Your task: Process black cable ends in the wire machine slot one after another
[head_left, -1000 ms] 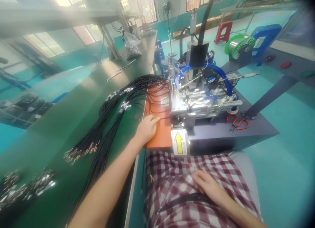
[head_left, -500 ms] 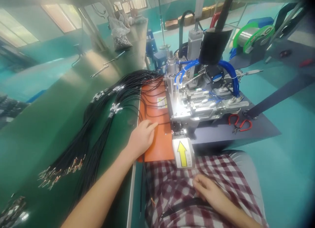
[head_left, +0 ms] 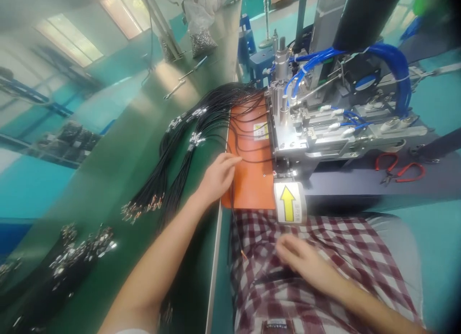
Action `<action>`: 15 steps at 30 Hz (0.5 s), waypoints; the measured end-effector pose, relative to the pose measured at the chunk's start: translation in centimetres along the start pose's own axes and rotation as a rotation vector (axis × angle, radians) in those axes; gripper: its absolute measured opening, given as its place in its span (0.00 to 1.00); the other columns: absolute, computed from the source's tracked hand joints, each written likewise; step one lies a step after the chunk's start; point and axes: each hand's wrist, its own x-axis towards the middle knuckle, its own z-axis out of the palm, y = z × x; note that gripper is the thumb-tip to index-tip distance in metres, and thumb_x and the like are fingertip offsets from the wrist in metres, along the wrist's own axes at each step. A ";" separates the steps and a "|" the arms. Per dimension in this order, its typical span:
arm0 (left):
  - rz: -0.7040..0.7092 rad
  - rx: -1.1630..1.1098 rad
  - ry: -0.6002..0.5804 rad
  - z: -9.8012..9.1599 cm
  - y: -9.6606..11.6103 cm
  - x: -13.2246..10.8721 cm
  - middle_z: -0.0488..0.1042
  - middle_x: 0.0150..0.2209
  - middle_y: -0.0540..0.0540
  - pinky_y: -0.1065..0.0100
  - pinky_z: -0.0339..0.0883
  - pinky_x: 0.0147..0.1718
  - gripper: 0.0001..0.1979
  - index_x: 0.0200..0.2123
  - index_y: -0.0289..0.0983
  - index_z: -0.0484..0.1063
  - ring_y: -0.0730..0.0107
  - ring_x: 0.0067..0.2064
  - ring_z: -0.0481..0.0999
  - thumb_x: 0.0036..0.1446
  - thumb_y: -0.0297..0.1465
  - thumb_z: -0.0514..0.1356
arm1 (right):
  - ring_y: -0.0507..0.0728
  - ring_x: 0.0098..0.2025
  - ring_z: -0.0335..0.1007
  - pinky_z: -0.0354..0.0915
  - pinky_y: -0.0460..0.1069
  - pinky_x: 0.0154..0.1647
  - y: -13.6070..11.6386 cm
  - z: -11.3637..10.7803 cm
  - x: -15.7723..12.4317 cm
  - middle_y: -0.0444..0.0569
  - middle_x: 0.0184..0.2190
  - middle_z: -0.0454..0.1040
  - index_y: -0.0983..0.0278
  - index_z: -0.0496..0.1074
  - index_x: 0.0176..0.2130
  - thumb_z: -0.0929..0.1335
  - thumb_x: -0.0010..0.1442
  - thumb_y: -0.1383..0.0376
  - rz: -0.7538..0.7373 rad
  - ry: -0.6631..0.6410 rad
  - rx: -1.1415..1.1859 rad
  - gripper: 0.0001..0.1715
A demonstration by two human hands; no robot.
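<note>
My left hand rests on the near left edge of an orange mat, fingers stretched toward a black cable lying across it. A bundle of black cables with metal ends fans out over the green bench to the left. My right hand lies on my lap over the checked cloth, fingers loosely curled; it looks blurred and nothing shows in it. A metal machine with blue hoses stands right of the mat, with a yellow arrow label at its front.
Red-handled pliers lie on the dark table right of the machine. More cable ends with metal terminals lie at the near left of the bench. A bag of small parts and tools sit at the bench's far end.
The view has shifted closer and to the left. My left hand stays on the mat's edge with fingers reaching a little further over it. My right hand has barely moved on my lap.
</note>
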 end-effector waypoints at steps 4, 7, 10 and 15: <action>0.085 -0.002 -0.154 -2.8 1.5 -3.0 0.72 0.47 0.41 0.64 0.70 0.49 0.17 0.47 0.37 0.73 0.67 0.49 0.73 0.61 0.21 0.49 | 0.53 0.30 0.68 0.62 0.47 0.32 -3.8 3.4 0.9 0.46 0.34 0.73 0.63 0.68 0.40 0.67 0.59 0.55 -0.073 -0.156 0.052 0.15; 0.144 0.043 -0.237 -3.6 2.6 -4.6 0.69 0.53 0.38 0.60 0.69 0.52 0.19 0.48 0.36 0.73 0.62 0.55 0.70 0.58 0.19 0.50 | 0.51 0.25 0.68 0.62 0.46 0.28 -5.6 4.8 1.4 0.45 0.29 0.75 0.62 0.64 0.31 0.64 0.63 0.58 -0.080 -0.213 0.057 0.12; 0.183 0.088 -0.243 -3.5 3.0 -4.8 0.70 0.53 0.38 0.56 0.68 0.54 0.15 0.45 0.36 0.73 0.59 0.57 0.69 0.59 0.21 0.51 | 0.51 0.25 0.67 0.59 0.45 0.28 -7.8 3.4 0.3 0.42 0.24 0.73 0.62 0.60 0.26 0.59 0.66 0.62 -0.207 -0.118 -0.092 0.16; 0.276 0.130 -0.144 -3.5 4.1 -3.8 0.77 0.40 0.42 0.55 0.68 0.51 0.12 0.44 0.36 0.72 0.61 0.47 0.74 0.63 0.24 0.51 | 0.52 0.25 0.65 0.57 0.46 0.27 -10.8 -2.2 -3.2 0.42 0.22 0.68 0.61 0.59 0.25 0.57 0.68 0.61 -0.332 0.086 -0.408 0.19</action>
